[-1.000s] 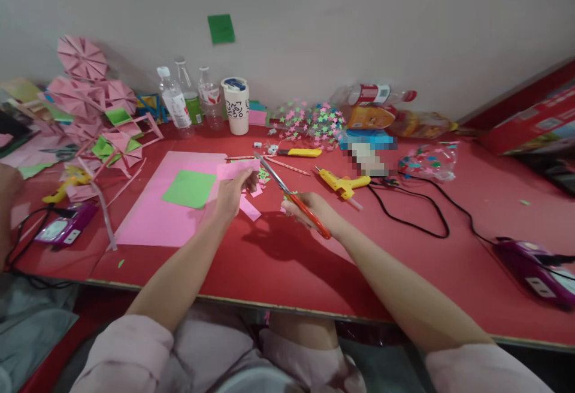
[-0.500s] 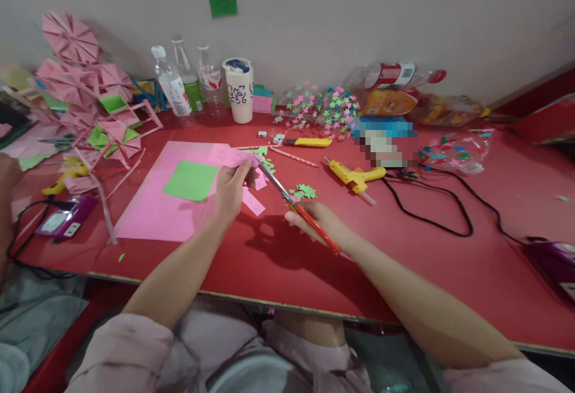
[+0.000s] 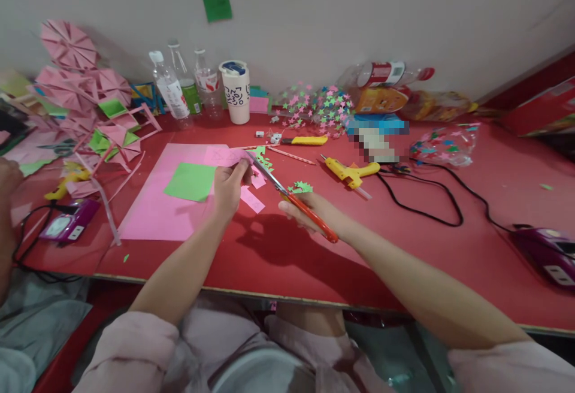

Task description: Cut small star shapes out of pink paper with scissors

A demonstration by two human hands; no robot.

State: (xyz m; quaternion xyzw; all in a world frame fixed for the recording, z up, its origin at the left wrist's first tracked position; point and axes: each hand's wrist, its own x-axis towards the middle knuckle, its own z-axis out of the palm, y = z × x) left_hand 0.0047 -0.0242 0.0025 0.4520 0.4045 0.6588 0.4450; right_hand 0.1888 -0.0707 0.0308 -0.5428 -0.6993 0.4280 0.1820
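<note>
My left hand pinches a small pink paper piece and holds it above the red table. My right hand is closed round the orange handles of a pair of scissors. The blades point up-left and meet the right edge of the pink piece. A large pink sheet with a green square on it lies just left of my left hand. Pink offcuts and green star cutouts lie under and beside the scissors.
A yellow glue gun with a black cable, a yellow utility knife and a pencil lie behind the hands. Bottles and a white cup stand at the wall. Pink folded paper shapes pile up at left. Another person's arm shows at the left edge.
My hands stayed together on the paper and scissors. The pink piece sits lower and the blades have moved further onto its edge. The camera shifted slightly.
</note>
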